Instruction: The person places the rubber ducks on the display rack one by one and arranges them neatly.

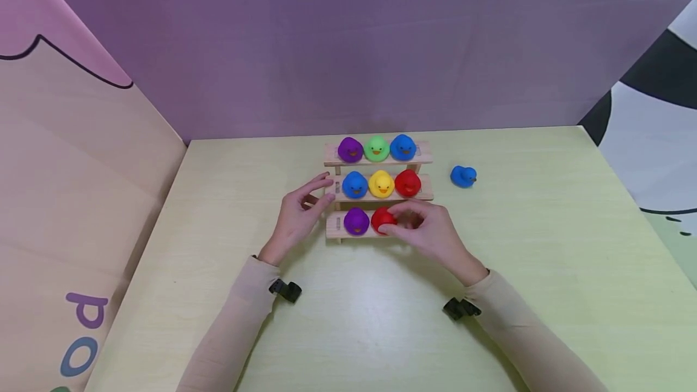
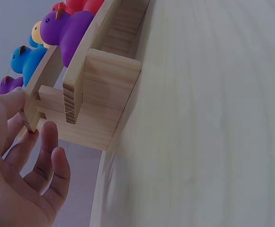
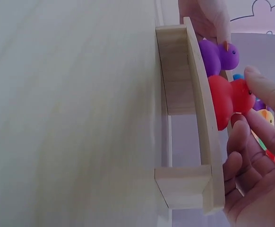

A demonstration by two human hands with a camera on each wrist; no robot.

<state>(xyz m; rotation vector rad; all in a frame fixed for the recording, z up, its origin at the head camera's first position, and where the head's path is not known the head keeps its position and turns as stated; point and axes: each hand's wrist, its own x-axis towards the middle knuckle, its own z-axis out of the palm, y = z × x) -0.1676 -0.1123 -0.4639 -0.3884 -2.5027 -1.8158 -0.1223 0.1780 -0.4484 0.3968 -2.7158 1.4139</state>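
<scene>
A stepped wooden rack carries toy ducks on three levels. My right hand holds a red duck between thumb and fingers, on the lowest step beside a purple duck. At the rack's left side, my left hand pinches the end of the middle step, thumb above and a finger underneath in the left wrist view. That middle step bears a blue duck, a yellow duck and another red duck.
Along the top step sit a purple duck, a green duck and a blue duck. Another blue duck lies on the pale wooden table, right of the rack. A purple backdrop rises behind the table.
</scene>
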